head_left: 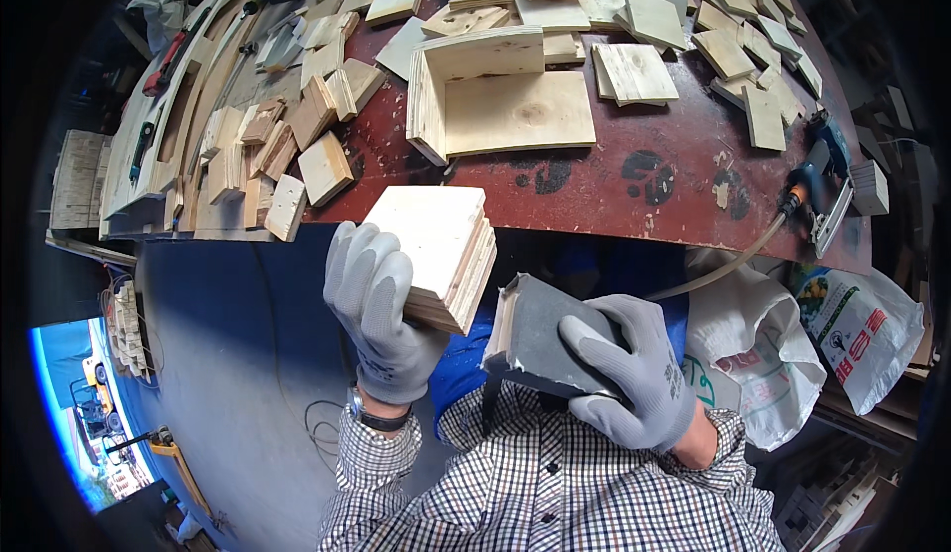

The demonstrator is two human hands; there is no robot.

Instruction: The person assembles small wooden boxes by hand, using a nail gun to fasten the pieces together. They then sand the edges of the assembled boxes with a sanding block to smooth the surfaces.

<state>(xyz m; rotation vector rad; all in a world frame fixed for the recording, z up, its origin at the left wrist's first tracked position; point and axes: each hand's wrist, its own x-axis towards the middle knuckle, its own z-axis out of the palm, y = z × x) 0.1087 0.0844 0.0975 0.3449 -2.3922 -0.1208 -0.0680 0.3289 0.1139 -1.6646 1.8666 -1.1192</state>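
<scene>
At centre, boards point(428, 245) are gripped by the left hand point(381, 314); a block point(543, 329), long axis sloping down-right, by the right hand point(639, 374).

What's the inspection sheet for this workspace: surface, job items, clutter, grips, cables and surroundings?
Surface: red tabletop, scuffed, with dark printed marks near the front edge.
Job's things: stack of square wood pieces and a grey-faced block, both held off the table.
Clutter: loose wood pieces across the table, some overlapping; a plywood corner assembly; a blue tool near the right edge.
Grips: left grip, gloved, around the stack; right grip, gloved, clasping the block.
Cables: pale hose runs from the tool, its other end hidden; thin dark cable curls on the floor.
Surroundings: grey floor at left; white sack at right.
</scene>
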